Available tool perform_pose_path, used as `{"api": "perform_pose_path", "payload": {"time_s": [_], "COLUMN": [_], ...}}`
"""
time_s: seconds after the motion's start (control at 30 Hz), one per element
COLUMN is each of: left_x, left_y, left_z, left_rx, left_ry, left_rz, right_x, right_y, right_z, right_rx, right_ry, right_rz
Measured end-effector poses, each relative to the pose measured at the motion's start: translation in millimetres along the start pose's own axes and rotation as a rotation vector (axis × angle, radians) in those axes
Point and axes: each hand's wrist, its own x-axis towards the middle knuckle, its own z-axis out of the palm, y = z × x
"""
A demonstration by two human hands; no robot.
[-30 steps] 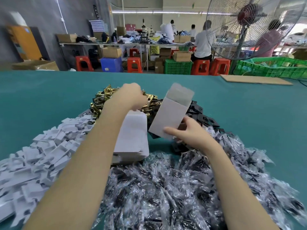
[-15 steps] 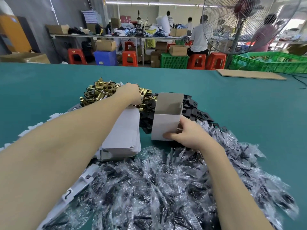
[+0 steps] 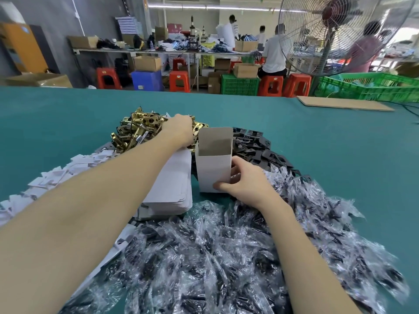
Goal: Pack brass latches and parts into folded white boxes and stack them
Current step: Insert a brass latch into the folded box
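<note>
Cardboard as thin as this white box [image 3: 213, 168] will be light and easy to crush, so the grip belongs low on its walls, near the folded bottom, not on the open rim. It stands upright on the teal table [image 3: 56, 114] at the centre of the view, long axis vertical, mouth facing up with the top flap raised at the 12 o'clock side. The right hand [image 3: 247, 182] grips it from 4 o'clock, thumb across the near face and fingers curled round the right wall.

Toward 11 o'clock from the box, the left hand [image 3: 179, 129] reaches into the heap of brass latches [image 3: 136, 130]. Its fingers are hidden behind the knuckles, so I cannot tell whether it has closed on a latch. Those latches look heavy for their size, hard and smooth, and tangled together; one is best pinched by its flat plate and dropped lengthwise into the mouth.

Flat white box blanks [image 3: 172, 186] lie stacked just at 9 o'clock of the box. Black plates [image 3: 260, 146] spread at 2 o'clock, and plastic-bagged parts [image 3: 215, 257], slippery and crinkly, fill the near side at 6 o'clock.
</note>
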Motion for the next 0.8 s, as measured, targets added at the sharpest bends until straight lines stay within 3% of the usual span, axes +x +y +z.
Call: {"api": "perform_pose_path", "payload": {"time_s": [0.43,0.63,0.8], "left_x": [-11,-13,-62], "left_y": [-11,-13,-12], "left_z": [-14,-61,-93], "left_rx": [-0.09,-0.603,-1.095], "left_ry": [-0.021,0.334,0.612], "left_rz": [0.004,-0.03,-0.069], "right_x": [1,0,-1], "right_y": [-1,1,-1], "right_z": [6,6,5], "right_rx": [0.021,0.065,0.116], "right_ry": [0.041,0.047,0.074], "right_rz": [0.021,0.028,0.009]}}
